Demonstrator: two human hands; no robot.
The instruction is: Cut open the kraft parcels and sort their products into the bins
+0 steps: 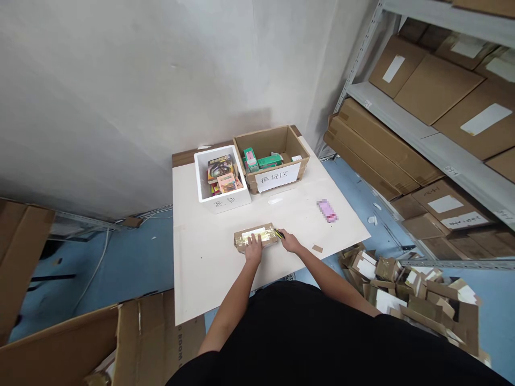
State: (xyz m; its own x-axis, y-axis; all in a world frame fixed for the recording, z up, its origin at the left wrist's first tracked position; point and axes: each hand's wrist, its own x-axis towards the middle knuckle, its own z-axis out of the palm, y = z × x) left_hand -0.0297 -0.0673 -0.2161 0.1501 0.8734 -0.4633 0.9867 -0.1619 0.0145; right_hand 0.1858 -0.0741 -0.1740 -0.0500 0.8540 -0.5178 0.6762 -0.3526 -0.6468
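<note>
A small cardboard box, wrapped in shiny tape and bearing a white label, lies on the white table near its front. My left hand grips it from the near side, fingers over the label and top. At the box's right end, my right hand is closed around a yellow and black box cutter. The cutter's tip is by the right edge of the box; whether the blade touches the tape is too small to tell.
Behind are a white foam box of books and an open carton with green boxes. A blurred pink item and a cardboard scrap lie rightward. Loaded shelves and discarded boxes stand right.
</note>
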